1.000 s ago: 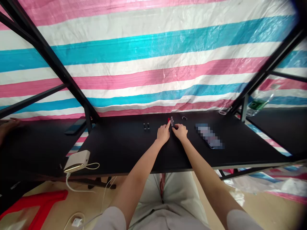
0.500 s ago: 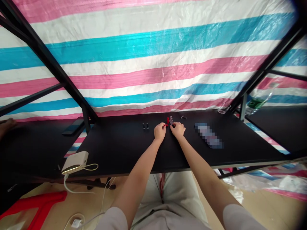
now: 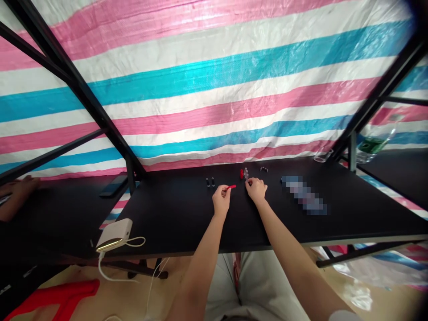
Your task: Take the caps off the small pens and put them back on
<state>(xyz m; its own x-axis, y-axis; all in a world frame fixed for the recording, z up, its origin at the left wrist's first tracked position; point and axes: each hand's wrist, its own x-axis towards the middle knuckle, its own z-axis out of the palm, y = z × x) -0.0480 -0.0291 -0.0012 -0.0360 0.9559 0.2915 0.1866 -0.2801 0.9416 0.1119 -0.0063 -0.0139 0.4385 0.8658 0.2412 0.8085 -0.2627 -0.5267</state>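
Between the thumb and fingers of my left hand [image 3: 220,200] is a slim red piece [image 3: 232,187], held just above the black table; its exact kind is too small to tell. My right hand [image 3: 257,189] rests on the table with curled fingers. Its fingertips are at the near side of a small cluster of clear pieces [image 3: 246,174], and what they pinch, if anything, is hidden. Red pieces [image 3: 241,174] stand close against the cluster's left side. Two small dark cylinders with clear ends [image 3: 210,182] stand side by side left of my hands.
Small dark-and-clear parts [image 3: 264,169] lie behind my right hand. A blurred-out packet [image 3: 304,195] is to the right. A white charger-like box [image 3: 115,234] with a cable sits front left. Another person's hand [image 3: 20,196] is far left, near a dark phone-like slab [image 3: 113,185].
My left hand has drawn back from the cluster, toward me and to the left, with the red piece. My right hand stays beside the clear pieces. The whole view has shifted slightly.
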